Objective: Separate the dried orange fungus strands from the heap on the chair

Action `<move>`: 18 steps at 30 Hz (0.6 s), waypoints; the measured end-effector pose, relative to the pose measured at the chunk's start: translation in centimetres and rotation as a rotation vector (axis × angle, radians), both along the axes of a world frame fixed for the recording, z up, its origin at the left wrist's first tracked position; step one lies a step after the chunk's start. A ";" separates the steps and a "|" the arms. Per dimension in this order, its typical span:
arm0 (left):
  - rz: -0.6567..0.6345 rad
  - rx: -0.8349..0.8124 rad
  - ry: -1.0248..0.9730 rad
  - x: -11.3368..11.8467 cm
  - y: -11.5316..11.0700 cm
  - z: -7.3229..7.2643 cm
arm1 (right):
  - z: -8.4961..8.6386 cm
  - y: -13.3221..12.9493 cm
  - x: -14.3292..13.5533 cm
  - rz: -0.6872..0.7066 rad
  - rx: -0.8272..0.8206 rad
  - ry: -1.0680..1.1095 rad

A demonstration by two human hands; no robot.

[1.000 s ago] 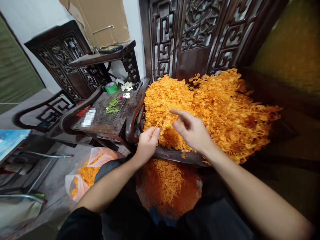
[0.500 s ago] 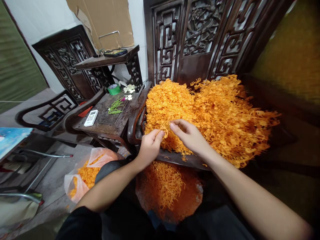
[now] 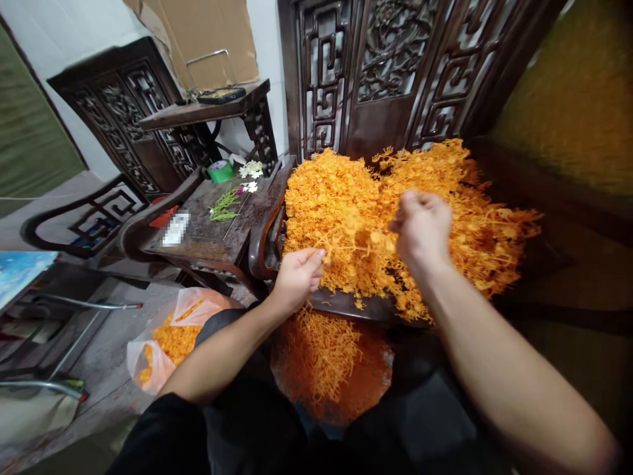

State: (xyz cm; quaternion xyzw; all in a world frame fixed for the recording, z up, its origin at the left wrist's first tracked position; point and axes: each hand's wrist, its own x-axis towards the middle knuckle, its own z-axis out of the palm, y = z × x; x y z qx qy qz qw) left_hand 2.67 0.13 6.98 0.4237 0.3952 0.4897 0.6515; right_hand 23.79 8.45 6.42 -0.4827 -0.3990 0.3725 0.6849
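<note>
My left hand (image 3: 297, 280) is closed in a pinch on a thin, branched orange plastic flower sprig (image 3: 343, 247), in front of the chair seat. The sprig stretches right towards my right hand (image 3: 424, 227), and its far part is blurred. My right hand is curled shut over the orange heap, smeared by motion; what its fingers hold is hidden. Beneath both hands lies a big pile of orange plastic flower pieces (image 3: 324, 188), compact on the left and looser, with long stems, on the right. Below the seat edge, orange stems (image 3: 331, 363) fill part of a reddish, round container (image 3: 373, 382).
A pink-white plastic bag (image 3: 157, 369) with orange pieces stands on the floor at left. On the dark side table (image 3: 212, 231) lie green tape (image 3: 220, 171), green sprigs (image 3: 225, 204), white flowers (image 3: 251, 169) and a pixelated white object (image 3: 177, 229). The carved chair back (image 3: 380, 119) rises behind the pile.
My right hand has moved right and slightly up, away from my left hand, and has curled shut. The orange sprig now extends between them. My left hand keeps its pinch nearly in place.
</note>
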 end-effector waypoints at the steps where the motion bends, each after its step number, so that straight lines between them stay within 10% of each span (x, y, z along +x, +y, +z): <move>1: -0.010 -0.016 -0.018 -0.2 0.1 0.1 | 0.2 0.6 1.0 -0.017 -0.038 0.115; 12: -0.048 -0.064 -0.033 -0.6 0.2 -0.1 | 0.2 -2.6 0.2 0.449 -0.163 0.220; 18: -0.025 -0.039 0.049 -0.4 0.3 -0.7 | 1.0 -3.9 0.4 0.359 -0.082 -0.207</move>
